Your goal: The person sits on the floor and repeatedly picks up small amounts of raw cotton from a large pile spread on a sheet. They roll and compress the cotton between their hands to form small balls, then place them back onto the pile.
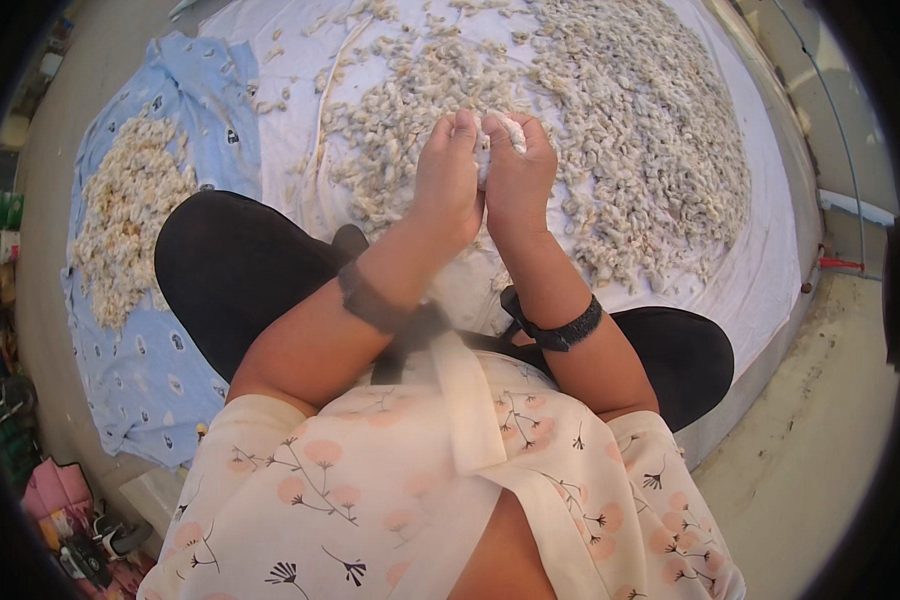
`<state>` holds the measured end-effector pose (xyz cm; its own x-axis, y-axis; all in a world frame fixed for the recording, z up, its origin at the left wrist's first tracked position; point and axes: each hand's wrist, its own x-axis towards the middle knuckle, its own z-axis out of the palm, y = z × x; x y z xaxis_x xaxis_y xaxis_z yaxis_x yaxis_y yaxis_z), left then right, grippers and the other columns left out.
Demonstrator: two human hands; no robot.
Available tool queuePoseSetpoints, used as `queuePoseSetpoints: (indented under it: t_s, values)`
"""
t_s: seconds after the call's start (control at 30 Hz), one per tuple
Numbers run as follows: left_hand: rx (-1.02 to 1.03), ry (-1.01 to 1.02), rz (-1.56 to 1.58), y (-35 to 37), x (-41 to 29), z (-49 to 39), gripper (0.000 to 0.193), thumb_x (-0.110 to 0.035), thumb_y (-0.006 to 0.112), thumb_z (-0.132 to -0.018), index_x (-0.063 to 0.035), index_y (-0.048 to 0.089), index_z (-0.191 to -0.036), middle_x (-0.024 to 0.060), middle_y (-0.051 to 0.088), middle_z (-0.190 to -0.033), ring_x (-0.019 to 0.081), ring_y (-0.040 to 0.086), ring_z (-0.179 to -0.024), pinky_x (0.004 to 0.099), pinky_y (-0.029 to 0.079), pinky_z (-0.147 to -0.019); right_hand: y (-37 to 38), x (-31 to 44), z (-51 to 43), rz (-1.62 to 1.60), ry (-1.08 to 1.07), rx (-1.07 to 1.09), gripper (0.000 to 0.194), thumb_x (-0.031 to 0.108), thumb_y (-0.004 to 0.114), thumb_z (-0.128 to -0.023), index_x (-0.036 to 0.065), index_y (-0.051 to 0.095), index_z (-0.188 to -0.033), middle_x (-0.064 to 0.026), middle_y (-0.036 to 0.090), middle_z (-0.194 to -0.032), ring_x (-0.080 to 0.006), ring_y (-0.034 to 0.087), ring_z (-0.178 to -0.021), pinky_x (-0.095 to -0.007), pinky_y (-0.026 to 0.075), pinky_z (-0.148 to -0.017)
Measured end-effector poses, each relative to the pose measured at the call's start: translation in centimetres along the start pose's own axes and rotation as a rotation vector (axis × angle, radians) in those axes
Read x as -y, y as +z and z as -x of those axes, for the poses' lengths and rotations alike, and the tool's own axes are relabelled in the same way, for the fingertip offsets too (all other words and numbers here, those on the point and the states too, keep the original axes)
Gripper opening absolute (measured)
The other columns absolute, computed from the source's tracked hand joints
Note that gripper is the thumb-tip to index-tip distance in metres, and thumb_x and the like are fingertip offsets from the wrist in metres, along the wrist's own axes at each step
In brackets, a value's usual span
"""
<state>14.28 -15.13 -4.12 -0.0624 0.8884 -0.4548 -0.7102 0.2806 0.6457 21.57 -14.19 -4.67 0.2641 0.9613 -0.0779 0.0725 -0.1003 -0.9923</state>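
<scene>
My left hand (pixel 450 176) and my right hand (pixel 521 169) meet side by side, thumbs on top, with a tuft of white raw cotton (pixel 511 133) pinched between and inside the fingers. Below them, tufts of greyish-white raw cotton (pixel 401 124) lie loosely on a white cloth (pixel 769 300). A larger, denser spread of cotton tufts (pixel 645 135) covers the cloth to the right. To the left, a light blue patterned cloth (pixel 135 375) bears a separate pile of creamier, yellowish cotton (pixel 131 210). The palms and part of the held tuft are hidden by my fingers.
My bent knees in black cloth (pixel 221 262) flank the hands, the left one near the cream pile. A thin hose or cable (pixel 832 112) and a red tie (pixel 840 263) are at the right wall. Pink padded fabric (pixel 58 487) and mixed items lie at the lower left.
</scene>
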Motion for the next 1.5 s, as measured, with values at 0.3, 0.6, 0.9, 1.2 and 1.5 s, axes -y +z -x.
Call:
queuePoseSetpoints:
  t_s: [0.3,0.6,0.9,1.2,1.5]
  values:
    - [0.096,0.045,0.112,0.0,0.2,-0.1,0.027,-0.029,0.045,-0.11,-0.0055,0.056,-0.117,0.0047,0.058,-0.108,0.0142,0.057,-0.097,0.0319,0.052,-0.086,0.4,0.3,-0.5,-0.002,-0.039,-0.041,0.014,0.013,0.07,-0.092,0.001,0.063,-0.095,-0.0127,0.068,-0.092,-0.0224,0.062,-0.084,-0.0355,0.048,-0.079]
    - [0.198,0.055,0.093,-0.2,-0.2,0.0,0.024,-0.018,0.044,-0.109,-0.0029,0.056,-0.123,0.0111,0.054,-0.141,0.0191,0.048,-0.131,0.0341,0.042,-0.108,1.1,-0.5,0.1,-0.063,-0.184,-0.095,0.017,0.017,0.064,-0.095,0.0,0.062,-0.098,-0.015,0.067,-0.1,-0.0211,0.063,-0.092,-0.0364,0.049,-0.084]
    - [0.336,0.235,-0.121,-1.7,-1.7,-1.2,0.04,-0.02,0.038,-0.111,-0.006,0.051,-0.146,0.0111,0.051,-0.147,0.0211,0.049,-0.133,0.0342,0.044,-0.107,1.6,1.6,2.5,-0.02,-0.229,0.043,0.018,0.02,0.059,-0.103,0.004,0.053,-0.105,-0.0148,0.063,-0.132,-0.0163,0.054,-0.119,-0.0314,0.043,-0.101]
    - [0.23,0.058,-0.057,-1.2,-1.9,-1.2,0.042,-0.019,0.04,-0.11,-0.0045,0.047,-0.149,0.0093,0.051,-0.146,0.0169,0.051,-0.129,0.0317,0.05,-0.098,2.0,2.2,4.0,-0.033,-0.354,0.128,0.024,0.011,0.056,-0.1,0.001,0.064,-0.12,-0.0157,0.06,-0.14,-0.0311,0.049,-0.14,-0.0385,0.039,-0.113]
    - [0.316,0.1,-0.003,-1.1,-1.7,-1.1,0.052,-0.031,0.044,-0.11,-0.0039,0.038,-0.154,0.0111,0.054,-0.144,0.0174,0.055,-0.123,0.0289,0.046,-0.1,1.5,0.9,2.7,-0.042,-0.3,0.042,0.032,0.019,0.054,-0.105,-0.001,0.056,-0.129,-0.016,0.059,-0.14,-0.02,0.056,-0.123,-0.0339,0.044,-0.105]
